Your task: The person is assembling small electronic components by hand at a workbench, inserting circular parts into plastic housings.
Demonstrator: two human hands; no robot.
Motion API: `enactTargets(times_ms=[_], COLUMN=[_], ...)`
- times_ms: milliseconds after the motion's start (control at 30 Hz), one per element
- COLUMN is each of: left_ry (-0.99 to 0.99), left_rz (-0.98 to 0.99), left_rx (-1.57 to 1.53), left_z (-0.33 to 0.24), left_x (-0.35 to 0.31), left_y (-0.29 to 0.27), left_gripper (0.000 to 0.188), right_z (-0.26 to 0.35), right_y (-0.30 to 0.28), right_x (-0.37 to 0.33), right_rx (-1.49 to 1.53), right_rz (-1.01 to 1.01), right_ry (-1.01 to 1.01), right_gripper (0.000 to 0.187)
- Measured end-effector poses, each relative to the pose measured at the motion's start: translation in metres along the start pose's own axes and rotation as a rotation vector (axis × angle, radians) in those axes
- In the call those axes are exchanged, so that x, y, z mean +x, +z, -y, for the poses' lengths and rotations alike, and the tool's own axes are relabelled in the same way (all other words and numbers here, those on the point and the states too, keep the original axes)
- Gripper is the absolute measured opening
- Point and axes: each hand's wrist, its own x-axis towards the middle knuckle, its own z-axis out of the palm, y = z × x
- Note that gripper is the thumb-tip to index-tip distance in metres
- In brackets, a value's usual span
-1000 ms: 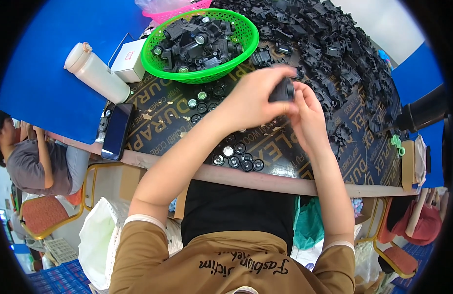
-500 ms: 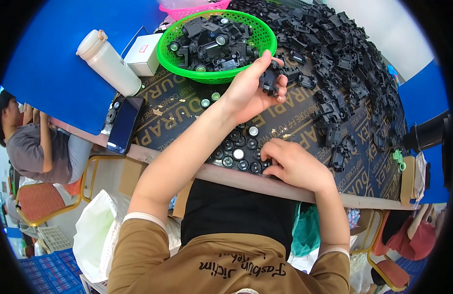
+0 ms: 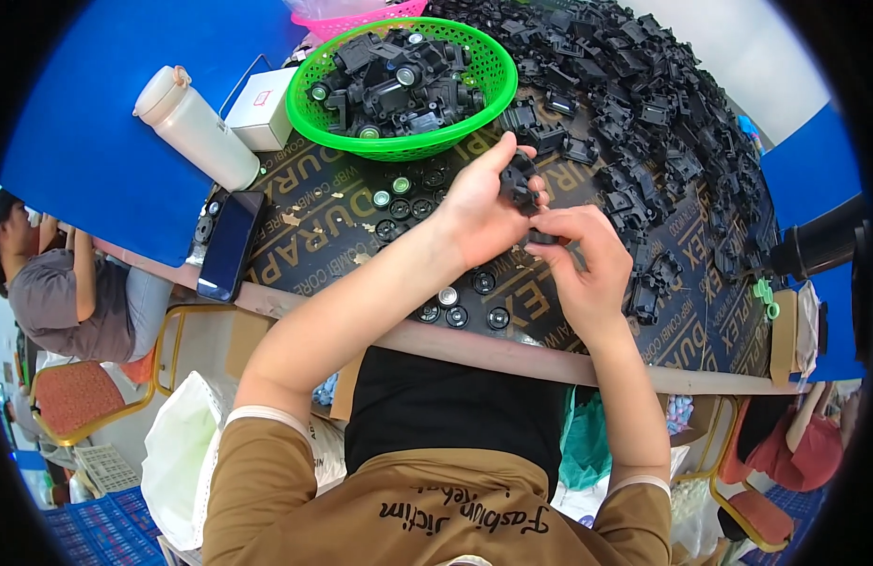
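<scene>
My left hand (image 3: 474, 209) is raised over the table, palm turned up, with its fingers wrapped round a black plastic chassis-like part (image 3: 520, 183). Just below that part, my right hand (image 3: 590, 264) pinches a small black wheel (image 3: 544, 238) between thumb and fingertips. The wheel is close to the part; whether they touch I cannot tell. Several loose black wheels (image 3: 456, 315) lie near the table's front edge beneath my left forearm. Another group of wheels (image 3: 422, 208), some with silver or green centres, lies beyond that forearm.
A green basket (image 3: 408, 147) full of black parts stands at the far side. To its right spreads a large pile of black parts (image 3: 635, 113). On the left are a white bottle (image 3: 199, 130), a white box (image 3: 259, 113) and a phone (image 3: 231, 247). A person (image 3: 73, 292) sits farther left.
My right hand has risen from the wheels at the front edge to my left hand, carrying a wheel. Fewer wheels show at that edge. My left hand has shifted slightly, keeping the black part.
</scene>
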Motion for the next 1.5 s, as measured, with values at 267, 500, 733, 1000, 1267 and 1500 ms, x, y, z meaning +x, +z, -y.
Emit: enactTargets(times_ms=[267, 500, 733, 1000, 1267, 1500], left_ry=[0.074, 0.294, 0.335, 1.568, 0.905, 0.975], left_rz=[0.036, 0.017, -0.057, -0.177, -0.465, -0.389], left_rx=[0.073, 0.222, 0.371, 1.906, 2.475, 2.501], left_z=[0.023, 0.034, 0.035, -0.098, -0.152, -0.169], left_x=[-0.016, -0.014, -0.021, -0.008, 0.019, 0.036], left_y=[0.019, 0.011, 0.02, 0.053, 0.017, 0.005], left_gripper=[0.028, 0.029, 0.03, 0.025, 0.062, 0.062], right_z=[-0.004, -0.001, 0.0, -0.04, -0.135, -0.071], right_y=[0.005, 0.006, 0.004, -0.042, -0.038, -0.048], right_x=[0.002, 0.003, 0.004, 0.067, 0.111, 0.107], right_rx=[-0.145, -0.218, -0.175, -0.545, -0.812, -0.867], right_rz=[-0.17, -0.042, -0.026, 0.317, 0.621, 0.641], right_ry=[-0.199, -0.106, -0.046, -0.073, 0.039, 0.058], right_gripper=[0.029, 0.037, 0.031, 0.022, 0.039, 0.038])
